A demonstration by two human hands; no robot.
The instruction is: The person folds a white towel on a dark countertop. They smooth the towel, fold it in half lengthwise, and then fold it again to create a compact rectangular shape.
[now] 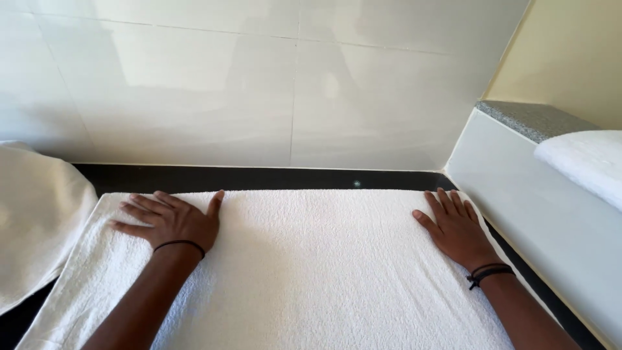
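both hands lie flat on a white terry towel (304,266) spread across the dark tabletop (272,177), which runs along a tiled wall (259,84). the left hand (170,220) presses near the towel's far left corner, fingers splayed and gripping nothing; the right hand (457,227) rests near the far right edge, fingers likewise extended and holding nothing. the step in hand looks like smoothing the towel flat, palms at its far edge. a further move would call for even pressure from both palms, or a pinch at the two far corners. a second folded towel (583,162) sits on the raised ledge at right, and a cream cloth (35,220) lies to the left.
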